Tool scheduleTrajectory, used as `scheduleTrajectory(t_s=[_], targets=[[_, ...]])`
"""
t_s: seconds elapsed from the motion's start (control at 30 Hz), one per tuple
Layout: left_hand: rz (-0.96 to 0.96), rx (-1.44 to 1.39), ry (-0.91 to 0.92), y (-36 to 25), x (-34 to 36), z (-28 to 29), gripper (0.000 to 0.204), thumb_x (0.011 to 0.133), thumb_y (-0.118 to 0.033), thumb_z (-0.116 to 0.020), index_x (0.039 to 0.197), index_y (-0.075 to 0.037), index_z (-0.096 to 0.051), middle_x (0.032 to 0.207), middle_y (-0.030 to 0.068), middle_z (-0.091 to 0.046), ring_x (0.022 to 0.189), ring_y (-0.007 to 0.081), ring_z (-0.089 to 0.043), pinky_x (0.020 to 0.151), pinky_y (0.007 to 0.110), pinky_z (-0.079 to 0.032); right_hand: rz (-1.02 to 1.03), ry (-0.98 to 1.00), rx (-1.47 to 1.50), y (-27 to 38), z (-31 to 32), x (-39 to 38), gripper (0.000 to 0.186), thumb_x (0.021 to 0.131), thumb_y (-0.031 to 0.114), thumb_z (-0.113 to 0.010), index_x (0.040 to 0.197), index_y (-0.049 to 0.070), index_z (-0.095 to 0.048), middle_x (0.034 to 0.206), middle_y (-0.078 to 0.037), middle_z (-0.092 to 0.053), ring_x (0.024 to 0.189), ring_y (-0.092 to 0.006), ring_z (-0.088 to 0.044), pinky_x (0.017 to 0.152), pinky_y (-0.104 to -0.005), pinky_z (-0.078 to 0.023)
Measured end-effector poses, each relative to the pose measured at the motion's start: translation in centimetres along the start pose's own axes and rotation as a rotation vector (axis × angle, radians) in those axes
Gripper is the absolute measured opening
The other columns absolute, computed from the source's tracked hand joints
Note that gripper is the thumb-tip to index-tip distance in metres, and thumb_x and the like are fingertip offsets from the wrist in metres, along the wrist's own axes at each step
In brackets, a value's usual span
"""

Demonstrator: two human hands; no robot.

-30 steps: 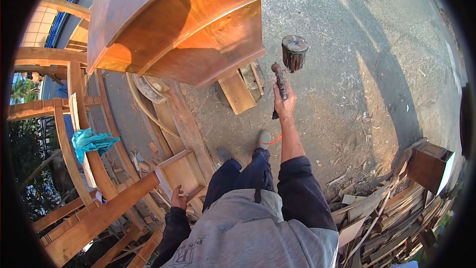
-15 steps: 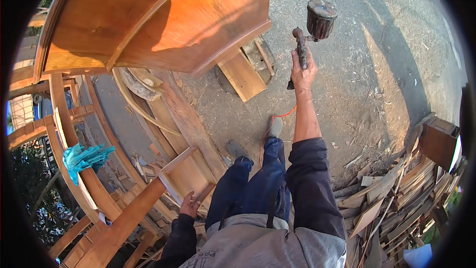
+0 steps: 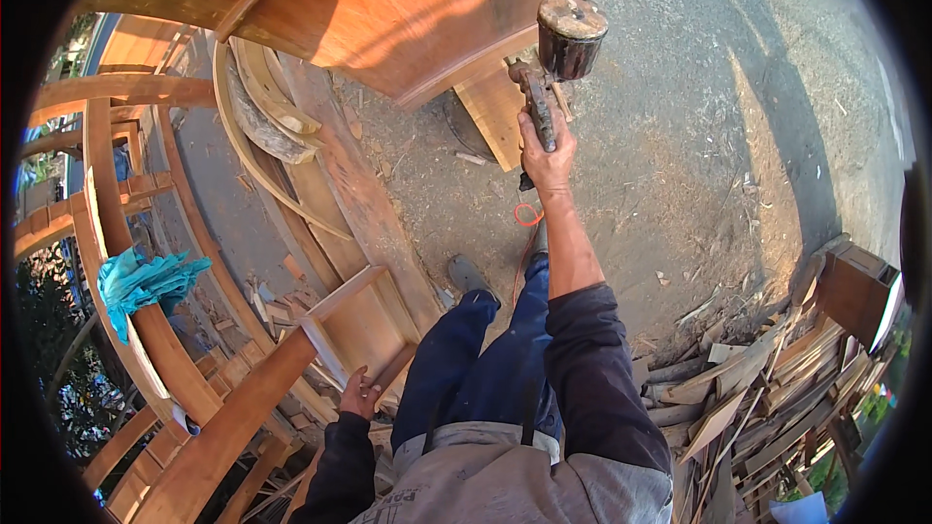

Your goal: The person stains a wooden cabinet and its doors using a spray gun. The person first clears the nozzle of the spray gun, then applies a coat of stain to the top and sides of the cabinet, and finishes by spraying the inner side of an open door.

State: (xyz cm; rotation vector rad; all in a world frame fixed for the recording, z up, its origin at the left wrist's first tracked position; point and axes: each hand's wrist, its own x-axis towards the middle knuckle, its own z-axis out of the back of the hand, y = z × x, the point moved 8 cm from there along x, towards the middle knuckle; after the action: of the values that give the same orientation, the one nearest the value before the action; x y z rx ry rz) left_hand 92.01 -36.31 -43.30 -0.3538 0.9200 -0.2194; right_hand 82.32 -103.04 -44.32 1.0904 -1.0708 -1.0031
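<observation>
In my right hand [image 3: 549,160] I grip a worn, paint-stained spray gun [image 3: 536,102], held out ahead at arm's length. Its dark round cup [image 3: 572,39] has a crusted lid and stands upright, and an orange hose [image 3: 527,215] loops below it. Beyond the gun's nozzle side rises a large varnished wooden panel [image 3: 427,15], glossy orange-brown with a curved trim strip. Low on the left, my left hand [image 3: 359,395] has its fingers curled at the near corner of a shallow wooden drawer [image 3: 361,328]; part of the grip is hidden.
Wooden beams [image 3: 233,408] form a rack on the left, with a crumpled teal cloth [image 3: 146,286] over one. Curved wood pieces [image 3: 267,126] and a long plank [image 3: 364,175] lie beside it. A scrap-wood pile [image 3: 748,398] and a small brown box [image 3: 854,286] are at the right.
My right hand has brought the spray gun leftward, nearer the varnished panel, and tilted it. The whole view has shifted a little. My left hand stays at the drawer's corner.
</observation>
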Motion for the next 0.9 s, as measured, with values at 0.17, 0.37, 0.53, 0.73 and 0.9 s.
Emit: scheduleTrajectory(t_s=[0.17, 0.37, 0.53, 0.73, 0.9], targets=[[-0.049, -0.036, 0.0, 0.3, -0.1, -1.0, 0.053, 0.088, -0.007, -0.069, 0.138, -0.001, -0.054, 0.104, 0.0105, -0.061, 0.084, 0.0179, -0.065, 0.075, 0.031, -0.054, -0.08, 0.166, 0.053, 1.4, -3.5, -4.9, 0.029, 0.089, 0.009, -0.075, 0.117, 0.001, -0.067, 0.095, -0.01, -0.072, 0.084, -0.0161, -0.068, 0.08, -0.0318, -0.054], [-0.854, 0.341, -0.137, -28.4, 3.0, 1.2, 0.043, 0.083, -0.003, -0.069, 0.126, -0.001, -0.064, 0.115, 0.0176, -0.064, 0.11, 0.0382, -0.06, 0.098, 0.046, -0.048, -0.117, 0.455, 0.045, 1.4, -6.7, -10.3, 0.055, 0.08, -0.002, -0.069, 0.135, 0.001, -0.063, 0.114, -0.023, -0.071, 0.104, -0.037, -0.07, 0.092, -0.039, -0.054], [-1.405, 0.557, -0.277, -48.7, 3.4, 1.0, 0.05, 0.081, -0.003, -0.068, 0.131, -0.001, -0.062, 0.131, 0.0146, -0.061, 0.127, 0.0331, -0.055, 0.11, 0.049, -0.042, 0.081, 0.529, 0.04, 5.6, -5.1, -12.3, 0.059, 0.081, -0.001, -0.072, 0.138, 0.002, -0.059, 0.126, -0.023, -0.068, 0.114, -0.0372, -0.068, 0.097, -0.0408, -0.053], [-1.632, 0.934, 0.072, -51.4, 5.2, -4.7, 0.042, 0.083, -0.013, -0.064, 0.124, -0.004, -0.065, 0.116, 0.0067, -0.064, 0.117, 0.0243, -0.059, 0.109, 0.045, -0.041, 0.159, 0.565, -0.001, 5.6, -2.2, -12.6, 0.07, 0.072, -0.001, -0.073, 0.14, 0.0, -0.056, 0.134, -0.022, -0.063, 0.118, -0.0393, -0.065, 0.1, -0.0431, -0.052], [-1.633, 0.848, 0.318, -54.2, 5.8, -7.3, 0.024, 0.081, -0.013, -0.065, 0.104, -0.008, -0.066, 0.101, 0.0056, -0.063, 0.109, 0.0235, -0.06, 0.101, 0.041, -0.044, 0.097, 0.498, -0.034, 4.0, 0.4, -12.2, 0.065, 0.07, 0.001, -0.075, 0.134, 0.0, -0.06, 0.126, -0.02, -0.067, 0.117, -0.0388, -0.066, 0.099, -0.0432, -0.053]])
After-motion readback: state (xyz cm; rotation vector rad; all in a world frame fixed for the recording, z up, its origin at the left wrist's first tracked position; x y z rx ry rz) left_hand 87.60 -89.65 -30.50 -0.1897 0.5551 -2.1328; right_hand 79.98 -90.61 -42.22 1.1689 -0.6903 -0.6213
